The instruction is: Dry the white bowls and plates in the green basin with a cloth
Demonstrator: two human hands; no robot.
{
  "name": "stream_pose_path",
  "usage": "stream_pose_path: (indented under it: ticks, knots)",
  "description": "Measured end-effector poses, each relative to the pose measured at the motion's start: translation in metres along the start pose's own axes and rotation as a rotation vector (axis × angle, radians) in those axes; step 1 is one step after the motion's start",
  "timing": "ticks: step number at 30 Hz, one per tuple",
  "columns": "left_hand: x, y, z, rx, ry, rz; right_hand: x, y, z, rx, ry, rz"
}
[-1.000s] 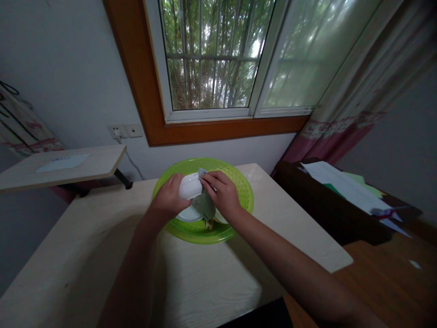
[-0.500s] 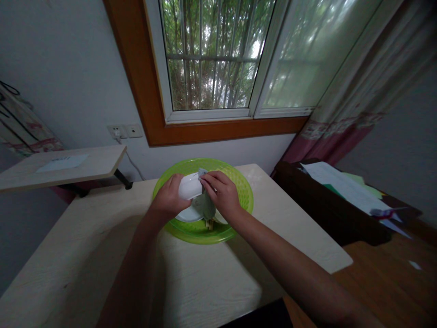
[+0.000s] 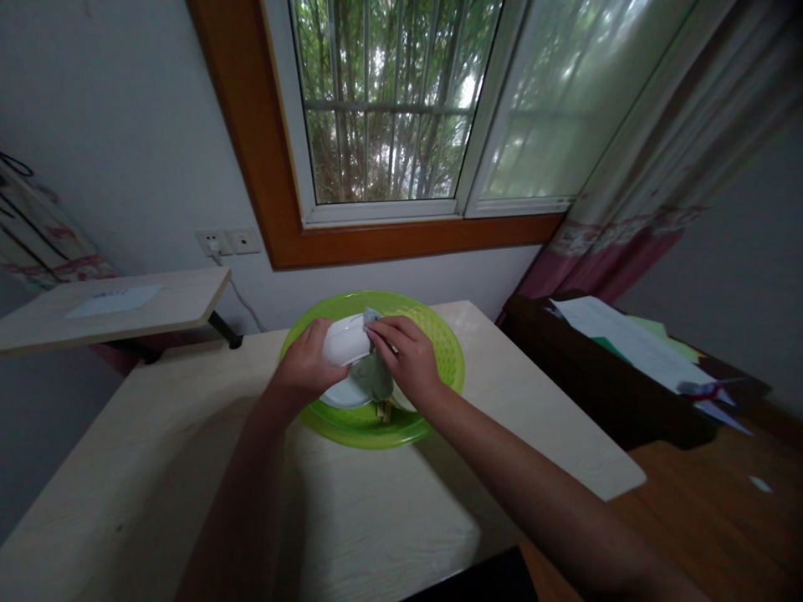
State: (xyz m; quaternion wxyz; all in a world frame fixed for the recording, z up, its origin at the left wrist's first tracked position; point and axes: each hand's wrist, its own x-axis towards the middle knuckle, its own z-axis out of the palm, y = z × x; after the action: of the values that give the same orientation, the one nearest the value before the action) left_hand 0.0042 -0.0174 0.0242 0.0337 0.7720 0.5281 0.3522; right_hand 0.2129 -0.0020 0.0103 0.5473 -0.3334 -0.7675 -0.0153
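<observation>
Little has shifted: the left hand (image 3: pixel 304 359) keeps its grip on the white bowl (image 3: pixel 346 341) over the green basin (image 3: pixel 449 355) on the desk (image 3: pixel 376 510), while the right hand (image 3: pixel 409 357) pinches grey cloth (image 3: pixel 375 378) at the bowl's edge, where work apparently remains.

The left hand (image 3: pixel 304 364) and right hand (image 3: pixel 411 355) are bare. The left forearm (image 3: pixel 242 477), towards eight o'clock, and right forearm (image 3: pixel 520 464), between four and five, are uncovered, rounded and tapering. Whether the black patch (image 3: pixel 489 581) near half past five is clothing is unclear.
</observation>
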Motion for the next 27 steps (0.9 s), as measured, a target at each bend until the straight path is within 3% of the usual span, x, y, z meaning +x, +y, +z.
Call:
stream_pose_path:
  ticks: [27]
  knots:
    - [-0.0006,0.0011,-0.0016,0.181,0.067,0.253,0.0015,-0.0016,0.0007,0.014,0.010,0.002]
